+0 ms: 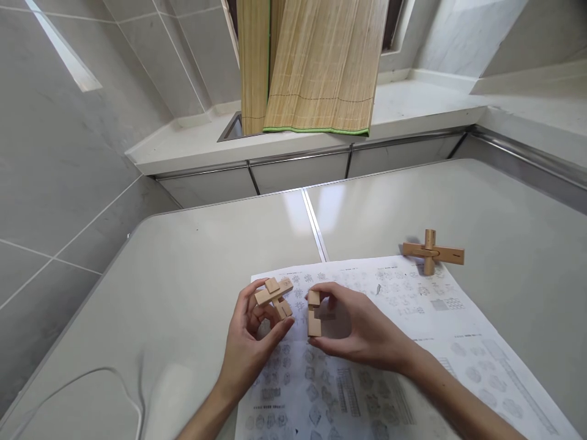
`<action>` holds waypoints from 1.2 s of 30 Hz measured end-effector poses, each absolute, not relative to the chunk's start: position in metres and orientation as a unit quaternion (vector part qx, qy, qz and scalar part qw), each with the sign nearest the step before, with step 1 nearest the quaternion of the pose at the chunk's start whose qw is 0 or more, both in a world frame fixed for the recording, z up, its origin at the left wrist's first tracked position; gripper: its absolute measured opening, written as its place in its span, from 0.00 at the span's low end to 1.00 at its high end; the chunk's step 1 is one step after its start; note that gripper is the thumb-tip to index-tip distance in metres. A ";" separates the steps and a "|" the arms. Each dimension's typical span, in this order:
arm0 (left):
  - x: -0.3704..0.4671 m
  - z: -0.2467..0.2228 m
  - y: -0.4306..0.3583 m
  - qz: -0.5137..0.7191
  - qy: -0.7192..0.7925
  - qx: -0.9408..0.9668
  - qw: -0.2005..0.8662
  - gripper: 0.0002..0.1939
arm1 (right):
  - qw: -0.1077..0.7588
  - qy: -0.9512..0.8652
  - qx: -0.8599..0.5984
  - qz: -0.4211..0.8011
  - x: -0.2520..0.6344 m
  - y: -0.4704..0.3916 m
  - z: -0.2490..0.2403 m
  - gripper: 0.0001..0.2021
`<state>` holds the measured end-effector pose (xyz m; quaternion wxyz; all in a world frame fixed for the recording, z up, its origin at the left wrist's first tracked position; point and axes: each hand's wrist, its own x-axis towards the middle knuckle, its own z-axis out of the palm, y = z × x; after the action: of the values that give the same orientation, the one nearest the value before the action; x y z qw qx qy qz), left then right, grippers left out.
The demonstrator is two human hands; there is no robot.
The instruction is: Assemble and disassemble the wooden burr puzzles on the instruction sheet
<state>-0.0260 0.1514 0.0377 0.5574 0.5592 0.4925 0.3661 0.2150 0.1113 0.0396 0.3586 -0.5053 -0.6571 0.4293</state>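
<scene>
My left hand (251, 333) is closed around a partly joined cluster of wooden puzzle pieces (275, 296), whose notched bars cross each other. Between the thumb and fingertips of my right hand (362, 324) stands a single notched wooden block (314, 315), held by its two ends with the notch in its middle. A small gap separates the block from the cluster. Both hands are over a large printed sheet (431, 391) covered with small line drawings of puzzle shapes.
A finished-looking wooden cross (431, 252) lies at the sheet's upper right edge. The pale table (206, 263) has a metal seam strip (314, 223). A white cable (110, 370) curves at lower left. Behind are a white ledge (413, 101) and a bamboo mat (321, 67).
</scene>
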 end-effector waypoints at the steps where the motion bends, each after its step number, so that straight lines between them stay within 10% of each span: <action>1: -0.026 0.038 0.151 0.368 0.489 0.560 0.559 0.42 | 0.363 -0.636 -0.499 0.464 0.216 0.111 0.042 0.26; 12: -0.021 0.045 0.144 0.382 0.460 0.563 0.571 0.38 | 0.438 -0.503 -0.331 0.667 0.228 0.114 0.047 0.30; 36: -0.027 0.043 0.145 0.319 0.325 0.685 0.569 0.35 | 0.331 -0.524 -0.351 0.702 0.216 0.106 0.042 0.32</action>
<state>-0.0270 0.1454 0.0428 0.5690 0.6847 0.3249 0.3190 0.2162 0.1064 0.0421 0.3312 -0.3509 -0.5235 0.7022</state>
